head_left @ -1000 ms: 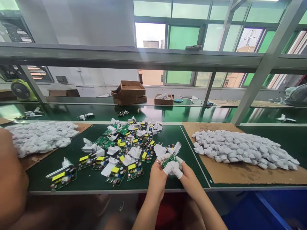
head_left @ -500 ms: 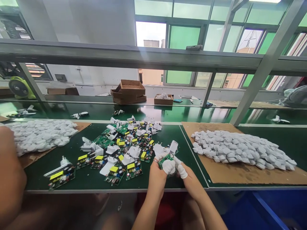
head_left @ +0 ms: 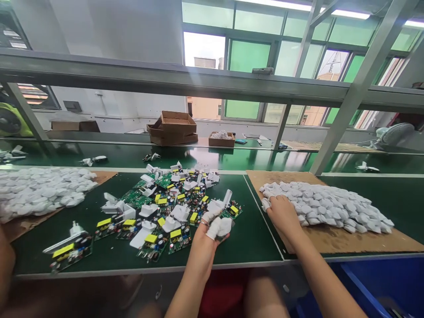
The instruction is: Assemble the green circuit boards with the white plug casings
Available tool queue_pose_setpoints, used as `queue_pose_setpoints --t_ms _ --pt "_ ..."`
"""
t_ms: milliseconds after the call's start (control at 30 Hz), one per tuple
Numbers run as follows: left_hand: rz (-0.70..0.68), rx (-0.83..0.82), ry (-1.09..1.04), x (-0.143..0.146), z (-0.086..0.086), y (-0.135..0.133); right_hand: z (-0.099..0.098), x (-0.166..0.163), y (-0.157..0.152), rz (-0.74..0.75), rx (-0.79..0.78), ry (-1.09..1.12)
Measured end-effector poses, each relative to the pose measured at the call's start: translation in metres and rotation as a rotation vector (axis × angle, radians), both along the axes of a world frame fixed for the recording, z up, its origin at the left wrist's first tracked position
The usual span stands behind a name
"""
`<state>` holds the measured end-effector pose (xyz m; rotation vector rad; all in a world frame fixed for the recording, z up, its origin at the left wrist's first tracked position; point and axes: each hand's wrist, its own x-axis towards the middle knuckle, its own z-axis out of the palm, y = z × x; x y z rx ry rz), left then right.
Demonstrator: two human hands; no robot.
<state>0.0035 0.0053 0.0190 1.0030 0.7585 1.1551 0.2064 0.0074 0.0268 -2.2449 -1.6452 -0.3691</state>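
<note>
My left hand (head_left: 207,232), its fingertips in white covers, is closed on a circuit board with a white rounded piece (head_left: 225,226) on top. Only a dark edge of that board shows under the fingers. At the left end of a pile of white rounded pieces (head_left: 334,205), my right hand (head_left: 280,212) has its fingers bent and closed on a white piece. White finger covers blend with the pile there, so the exact grip is hard to make out. Beside my left hand lie several circuit boards with yellow parts (head_left: 175,234) and white plug housings (head_left: 180,213).
The right-hand pile lies on a cardboard sheet (head_left: 311,243). Another white pile (head_left: 46,190) is at the left, near another person's arm (head_left: 5,269). A metal rail (head_left: 165,79) crosses above the bench. Cardboard boxes (head_left: 174,128) stand behind, and a blue bin (head_left: 387,282) is below right.
My right hand has left my left hand and moved right to the white pile. My left hand keeps its hold, now turned slightly. The view has shifted a little to the right.
</note>
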Motion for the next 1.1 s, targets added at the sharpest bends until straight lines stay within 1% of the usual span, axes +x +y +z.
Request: queue_pose_setpoints --t_ms 67,100,133,200,267,367,467,567,633,767,867,933,967,1067,1100 --pt "0.058 0.361 0.332 -0.001 -0.006 0.001 0.001 0.001 0.009 0.022 -0.05 -0.082" --pt "0.069 0.521 0.505 -0.002 -0.009 0.002 0.0 0.0 0.012 0.02 -0.064 -0.115" --pt "0.072 0.646 0.659 -0.003 -0.013 0.002 -0.001 -0.002 0.015 0.013 -0.071 -0.143" --pt "0.025 0.789 0.878 -0.006 -0.018 0.003 -0.004 -0.005 0.016 -0.017 -0.076 -0.184" --pt "-0.081 0.848 1.005 -0.011 -0.019 0.002 -0.005 -0.008 0.016 -0.057 -0.078 -0.208" --pt "-0.213 0.828 1.103 -0.017 -0.013 0.0 -0.004 -0.007 0.018 -0.098 -0.09 -0.22" --pt "-0.276 0.709 1.202 -0.02 -0.006 -0.004 -0.001 -0.001 0.022 -0.112 -0.145 -0.192" --pt "-0.312 0.631 1.284 -0.018 -0.004 -0.006 0.004 0.006 0.024 -0.109 -0.198 -0.173" --pt "-0.29 0.633 1.295 -0.015 -0.006 -0.006 0.007 0.007 0.022 -0.075 -0.213 -0.193" --pt "-0.228 0.662 1.326 -0.007 -0.007 -0.002 0.011 0.002 0.008 0.048 -0.229 -0.275" --pt "-0.152 0.67 1.377 -0.007 -0.006 0.004 0.008 -0.004 -0.006 0.126 -0.235 -0.324" --pt "-0.117 0.674 1.379 -0.011 -0.006 0.007 0.004 -0.006 -0.016 0.155 -0.229 -0.339" --pt "-0.134 0.679 1.362 -0.015 -0.006 0.008 0.002 -0.006 -0.021 0.16 -0.222 -0.342" --pt "-0.298 0.684 1.271 -0.024 -0.005 0.01 -0.007 -0.001 -0.032 0.145 -0.18 -0.337" --pt "-0.328 0.678 1.244 -0.025 -0.005 0.01 -0.011 0.001 -0.034 0.131 -0.158 -0.333"
